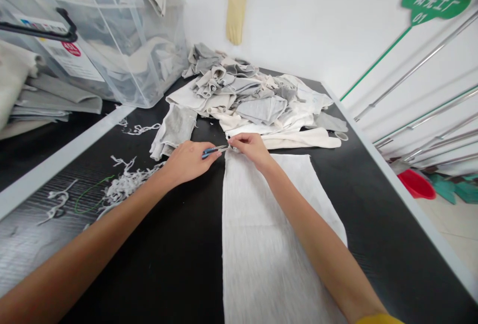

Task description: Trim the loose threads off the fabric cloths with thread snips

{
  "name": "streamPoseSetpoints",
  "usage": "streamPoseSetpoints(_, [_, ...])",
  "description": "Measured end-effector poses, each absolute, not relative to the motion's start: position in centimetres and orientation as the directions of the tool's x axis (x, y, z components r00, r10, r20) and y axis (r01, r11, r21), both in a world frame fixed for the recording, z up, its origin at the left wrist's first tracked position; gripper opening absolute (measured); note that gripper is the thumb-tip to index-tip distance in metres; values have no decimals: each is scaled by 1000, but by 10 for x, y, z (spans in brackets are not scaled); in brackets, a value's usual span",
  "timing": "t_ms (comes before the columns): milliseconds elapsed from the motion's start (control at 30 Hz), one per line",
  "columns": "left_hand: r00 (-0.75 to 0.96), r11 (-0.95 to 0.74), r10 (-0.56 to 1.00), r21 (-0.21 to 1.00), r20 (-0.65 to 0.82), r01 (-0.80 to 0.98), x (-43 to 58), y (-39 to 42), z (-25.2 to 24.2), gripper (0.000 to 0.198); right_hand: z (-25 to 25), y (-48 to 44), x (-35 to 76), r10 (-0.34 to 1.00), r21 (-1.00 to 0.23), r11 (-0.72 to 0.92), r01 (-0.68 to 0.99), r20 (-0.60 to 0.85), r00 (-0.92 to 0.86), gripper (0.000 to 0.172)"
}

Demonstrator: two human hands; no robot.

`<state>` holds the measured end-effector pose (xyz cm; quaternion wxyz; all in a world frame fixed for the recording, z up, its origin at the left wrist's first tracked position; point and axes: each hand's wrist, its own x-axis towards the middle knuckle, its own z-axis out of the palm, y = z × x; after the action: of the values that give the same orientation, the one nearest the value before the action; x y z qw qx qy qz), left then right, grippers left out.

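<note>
A long white cloth (261, 234) lies flat on the black table (179, 254), running from the near edge towards the middle. My left hand (188, 161) is closed round a small blue-handled thread snipper (213, 151), whose blades point at the cloth's far edge. My right hand (249, 146) pinches that far edge of the cloth between thumb and fingers, right beside the blades.
A heap of grey and white fabric pieces (246, 97) lies just behind my hands. Trimmed threads and strips (125, 182) litter the table at left. A clear plastic bin (112, 45) with cloth stands at the back left. A red basin (416, 184) sits on the floor at right.
</note>
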<state>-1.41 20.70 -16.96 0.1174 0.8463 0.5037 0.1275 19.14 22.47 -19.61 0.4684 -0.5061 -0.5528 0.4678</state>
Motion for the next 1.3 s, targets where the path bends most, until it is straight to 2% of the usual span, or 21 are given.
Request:
streamPoseSetpoints(667, [529, -561, 828, 274, 184, 781, -4, 210, -179, 43, -190, 222, 189, 997, -994, 37, 99, 31, -64, 23])
streamPoseSetpoints(1100, [525, -585, 811, 338, 259, 737, -4, 213, -182, 41, -189, 223, 190, 999, -995, 3, 97, -1, -45, 21])
streamPoseSetpoints(1300, [515, -587, 810, 383, 281, 713, -7, 215, -182, 39, -188, 222, 190, 999, -999, -16, 37, -18, -42, 22])
